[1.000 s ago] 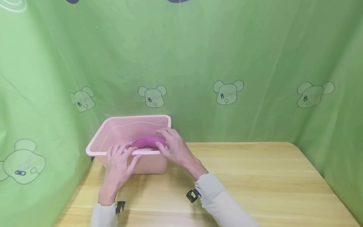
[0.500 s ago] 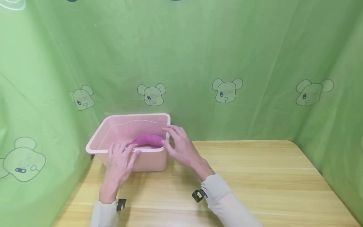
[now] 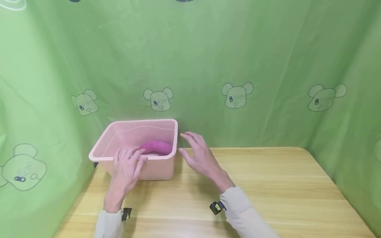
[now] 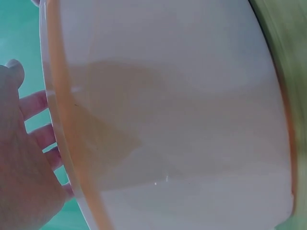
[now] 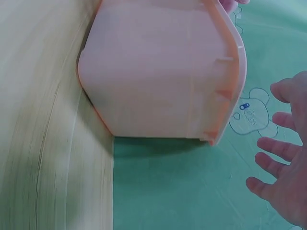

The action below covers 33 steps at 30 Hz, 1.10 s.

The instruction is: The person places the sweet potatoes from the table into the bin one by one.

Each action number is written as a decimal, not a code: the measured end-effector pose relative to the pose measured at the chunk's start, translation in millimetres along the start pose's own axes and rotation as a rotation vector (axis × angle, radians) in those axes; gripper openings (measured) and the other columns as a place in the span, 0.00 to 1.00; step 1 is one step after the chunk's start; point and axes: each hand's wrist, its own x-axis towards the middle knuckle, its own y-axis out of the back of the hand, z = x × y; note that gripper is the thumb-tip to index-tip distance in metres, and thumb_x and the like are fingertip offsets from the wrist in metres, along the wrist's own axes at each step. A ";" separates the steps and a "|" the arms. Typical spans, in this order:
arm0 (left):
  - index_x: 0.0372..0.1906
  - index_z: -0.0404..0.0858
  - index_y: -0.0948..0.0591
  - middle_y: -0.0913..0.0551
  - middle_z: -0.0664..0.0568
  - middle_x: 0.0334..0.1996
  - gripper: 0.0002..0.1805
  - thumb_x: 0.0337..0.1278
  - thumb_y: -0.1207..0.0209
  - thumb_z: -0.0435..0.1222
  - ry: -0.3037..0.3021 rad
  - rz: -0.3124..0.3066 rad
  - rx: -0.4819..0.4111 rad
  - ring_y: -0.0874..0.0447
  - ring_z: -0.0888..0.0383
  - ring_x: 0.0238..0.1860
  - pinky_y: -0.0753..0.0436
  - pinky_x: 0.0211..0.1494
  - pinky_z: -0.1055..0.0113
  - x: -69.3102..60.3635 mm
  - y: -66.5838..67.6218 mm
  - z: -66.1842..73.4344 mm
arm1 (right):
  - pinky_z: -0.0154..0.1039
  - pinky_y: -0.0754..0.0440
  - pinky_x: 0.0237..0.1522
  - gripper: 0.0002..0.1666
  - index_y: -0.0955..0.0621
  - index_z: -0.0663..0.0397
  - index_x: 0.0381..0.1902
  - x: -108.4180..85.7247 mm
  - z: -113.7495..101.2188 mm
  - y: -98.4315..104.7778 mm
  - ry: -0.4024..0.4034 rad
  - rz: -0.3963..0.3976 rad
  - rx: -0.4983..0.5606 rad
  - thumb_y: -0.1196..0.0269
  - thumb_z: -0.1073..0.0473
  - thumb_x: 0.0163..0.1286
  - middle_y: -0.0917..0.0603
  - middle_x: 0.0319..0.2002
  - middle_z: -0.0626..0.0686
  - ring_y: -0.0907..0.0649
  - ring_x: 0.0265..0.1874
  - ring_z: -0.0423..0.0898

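A pink plastic bin (image 3: 156, 169) stands at the left back of the table. Inside it lies a curved magenta-purple object (image 3: 156, 146) with a ridged surface and a tapering left end; its kind is unclear. My left hand (image 3: 126, 168) rests on the bin's front rim, fingers reaching over the edge and thumb apart. In the left wrist view those fingers (image 4: 42, 136) lie behind the rim. My right hand (image 3: 199, 157) hovers just right of the bin, fingers spread and holding nothing. From the right wrist view, a gap separates that hand (image 5: 285, 158) from the bin.
The wooden table (image 3: 268, 185) extends to the right of the bin. A green curtain (image 3: 202, 56) printed with bear heads hangs behind and along both sides. Each wrist carries a small black device, such as the right one's wrist camera (image 3: 216, 207).
My right hand has let go of the purple object, come out over the bin's right rim and moved right. The object stays inside. My left hand keeps its place on the rim.
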 end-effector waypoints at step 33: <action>0.71 0.40 0.27 0.30 0.38 0.71 0.27 0.78 0.48 0.49 -0.015 -0.098 0.064 0.32 0.37 0.70 0.43 0.71 0.34 15.1 18.8 -16.8 | 0.63 0.42 0.73 0.39 0.38 0.48 0.79 -43.8 48.6 40.0 -0.111 -0.028 -0.191 0.42 0.41 0.77 0.39 0.78 0.57 0.39 0.76 0.58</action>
